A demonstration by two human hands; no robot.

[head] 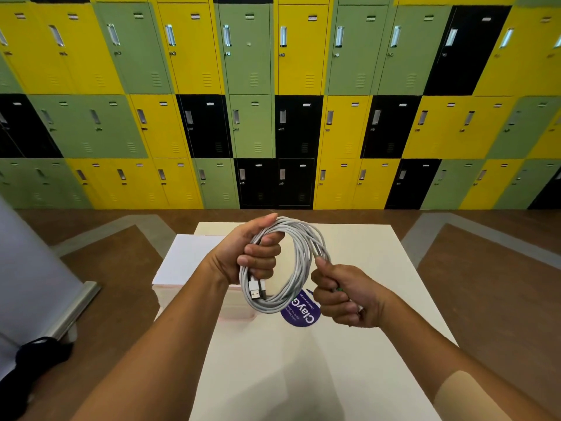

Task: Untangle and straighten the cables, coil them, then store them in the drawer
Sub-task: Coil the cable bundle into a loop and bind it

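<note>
— What is the biggest thing here?
— A wall of metal lockers (pixel 273 101) with flat doors in yellow, green and black. Below it the brown floor (pixel 485 284) runs wide along both sides of the surface.
— And the surface itself?
— The white surface (pixel 349 360) is smooth, with straight edges. Its far edge is just behind the hands, and its right edge runs down toward the right forearm. A lower white block (pixel 188 259) stands against its left side. A round purple label (pixel 305 314) lies flat on it, partly hidden behind the coil.
— Where is the cable?
— The white cable (pixel 274 302) is wound into a round coil of many loops, held up over the middle of the surface. The left hand (pixel 249 253) grasps the left side of the coil, with the fingers closed around the bundle and the thumb on top. The right hand (pixel 343 296) is just beside the right side of the coil, clenched around one strand that leaves it.
— And the smallest part?
— A silver USB plug (pixel 255 294) hangs at the lower left of the coil, just under the left hand.
</note>
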